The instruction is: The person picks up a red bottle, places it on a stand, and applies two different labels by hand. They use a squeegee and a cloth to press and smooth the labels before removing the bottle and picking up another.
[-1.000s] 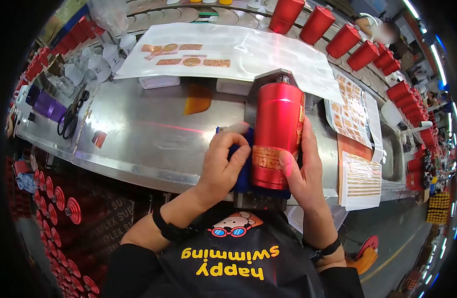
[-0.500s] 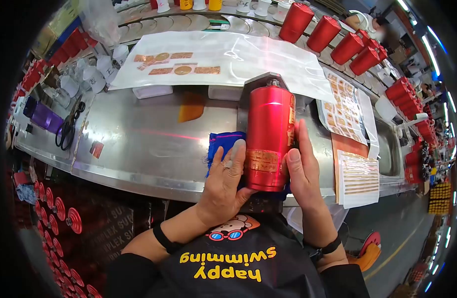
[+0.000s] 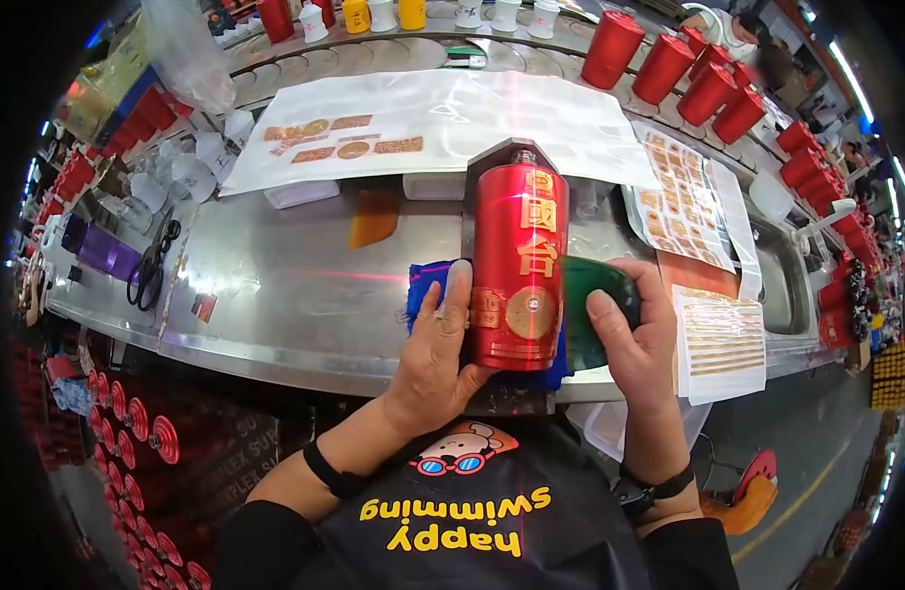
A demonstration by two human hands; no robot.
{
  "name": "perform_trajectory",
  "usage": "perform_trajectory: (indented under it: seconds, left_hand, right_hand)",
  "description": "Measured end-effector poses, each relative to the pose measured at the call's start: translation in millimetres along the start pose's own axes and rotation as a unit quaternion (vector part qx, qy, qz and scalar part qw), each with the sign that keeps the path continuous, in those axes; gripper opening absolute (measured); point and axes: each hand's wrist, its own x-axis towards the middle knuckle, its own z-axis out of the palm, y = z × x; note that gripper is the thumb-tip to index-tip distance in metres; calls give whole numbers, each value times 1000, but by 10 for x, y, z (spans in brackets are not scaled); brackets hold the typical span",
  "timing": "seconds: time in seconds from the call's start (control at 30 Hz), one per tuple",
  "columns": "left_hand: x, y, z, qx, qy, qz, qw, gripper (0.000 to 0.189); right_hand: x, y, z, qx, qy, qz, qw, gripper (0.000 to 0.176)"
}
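Note:
A red metallic bottle [image 3: 496, 256] with gold characters and a round gold emblem lies over a dark holder [image 3: 477, 162], its neck pointing away. My left hand [image 3: 435, 349] rests against the bottle's lower left side, fingers extended, thumb by its base. In my right hand [image 3: 644, 339] is a dark green translucent scraper [image 3: 595, 305], gripped between thumb and fingers, its edge beside the bottle's right side. A blue cloth [image 3: 428, 285] lies under and beside the bottle.
White backing paper [image 3: 374, 113] with gold stickers spans the back. Sticker sheets [image 3: 683, 202] and a striped sheet [image 3: 723, 344] lie right, near a sink [image 3: 782, 285]. Scissors [image 3: 152, 265] and a purple bottle [image 3: 103, 251] stand left. A person [image 3: 728, 31] is at the back right.
The bottle has turned, bringing the gold characters and round emblem into view. The green scraper now shows in my right hand, which has moved right. Bottles on the back conveyor have shifted right.

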Motion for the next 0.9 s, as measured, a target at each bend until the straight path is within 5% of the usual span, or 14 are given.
perform_trajectory:
  seconds: [0.03,0.2,0.3,0.33,0.47,0.67,0.9]
  left_hand:
    - [-9,-15,-3,1,-6,-4,1000,92]
    - [-34,-3,-14,45,-7,-2,999,89]
    - [-41,7,-32,74,-11,6,997,86]
    - [-56,0,-50,94,-17,10,995,84]
    - [-35,57,-49,87,29,22,996,88]
    - [-31,-67,-17,111,48,112,986,89]
    - [140,-193,-133,130,-25,175,976,89]
  right_hand:
    - [10,-13,9,15,-28,22,999,23]
    - [93,-140,82,-170,-42,-153,973,25]
    - [133,-387,27,-282,-218,-320,878,29]
    - [117,-442,-2,-219,-277,-274,895,29]
    - [82,-275,-5,-61,-170,6,983,16]
    - [-36,-80,11,73,-21,65,995,18]
    - [-56,196,90,182,-7,156,971,20]
